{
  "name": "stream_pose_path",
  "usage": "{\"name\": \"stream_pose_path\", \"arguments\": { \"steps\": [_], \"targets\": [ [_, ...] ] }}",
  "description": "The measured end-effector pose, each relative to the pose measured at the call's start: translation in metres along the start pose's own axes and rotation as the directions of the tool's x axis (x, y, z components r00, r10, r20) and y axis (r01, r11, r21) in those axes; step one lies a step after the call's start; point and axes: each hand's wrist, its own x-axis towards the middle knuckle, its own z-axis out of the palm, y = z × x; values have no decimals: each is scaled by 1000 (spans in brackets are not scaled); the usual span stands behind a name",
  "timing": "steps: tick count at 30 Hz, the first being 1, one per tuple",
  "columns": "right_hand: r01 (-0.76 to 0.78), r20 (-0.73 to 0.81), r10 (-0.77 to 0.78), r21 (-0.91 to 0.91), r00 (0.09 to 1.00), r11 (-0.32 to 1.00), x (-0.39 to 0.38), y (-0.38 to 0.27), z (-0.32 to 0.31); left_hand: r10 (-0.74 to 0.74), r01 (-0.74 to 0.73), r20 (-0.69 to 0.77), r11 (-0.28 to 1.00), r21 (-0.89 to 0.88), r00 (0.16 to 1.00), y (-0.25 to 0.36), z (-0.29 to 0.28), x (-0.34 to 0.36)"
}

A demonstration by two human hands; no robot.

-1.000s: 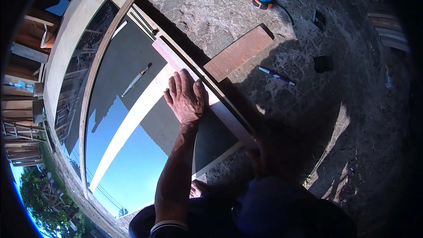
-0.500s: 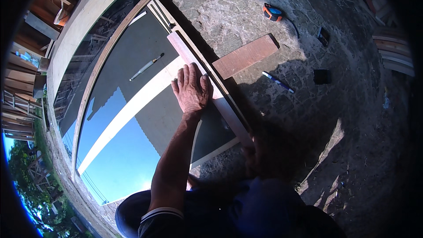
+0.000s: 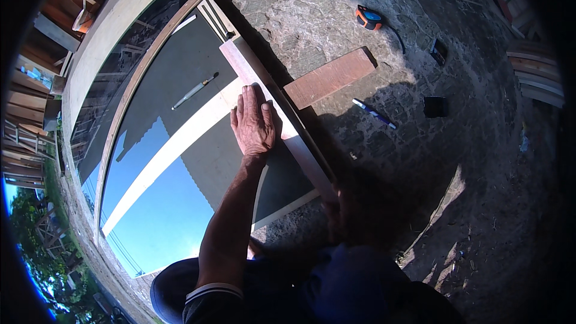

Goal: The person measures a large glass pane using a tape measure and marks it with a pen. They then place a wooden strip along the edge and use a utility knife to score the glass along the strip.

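Note:
My left hand (image 3: 254, 123) lies with fingers extended and pressed down where a pale pinkish wooden strip (image 3: 237, 58) crosses a curved cream-white strip (image 3: 161, 171). Both strips rest on a large dark glass pane (image 3: 161, 87) that mirrors blue sky, within a pale frame (image 3: 139, 1). A slim silver-handled tool (image 3: 192, 92) lies on the glass above the cream strip. My right hand (image 3: 332, 207) is in deep shadow at the near end of the pinkish strip; its fingers cannot be made out. A narrow curved wooden batten (image 3: 138, 76) runs along the left part of the pane.
Right of the pane, on rough concrete, lie a reddish wooden block (image 3: 329, 77), an orange-and-black tape measure (image 3: 368, 18), a blue-and-white pen (image 3: 374, 113) and small dark pieces (image 3: 435, 107). Stacked boards (image 3: 533, 69) stand at far right; more timber (image 3: 27, 117) is at far left.
The whole view has shifted as my head moved. My left hand has slid slightly leftward relative to the pinkish strip, still pressing down. Other objects appear unmoved.

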Motion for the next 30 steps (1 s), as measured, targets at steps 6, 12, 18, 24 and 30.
{"name": "stream_pose_path", "arguments": {
  "steps": [6,12,18,24,30],
  "targets": [
    [-51,1,51,74,999,996,-2,-1,4,0,-7,56,992,126,998,2,1,2],
    [36,9,-37,77,999,996,0,-5,-8,9,-18,60,989,146,998,3,0,2],
    [29,-29,-27,44,999,999,-4,0,0,7,-18,72,987,160,997,5,-1,3],
    [-113,60,108,85,992,990,-1,-2,3,1,-13,75,986,167,997,5,0,3],
    [-11,-8,12,61,1000,998,-6,1,1,-13,1,70,985,173,997,4,2,3]
  ]
}}
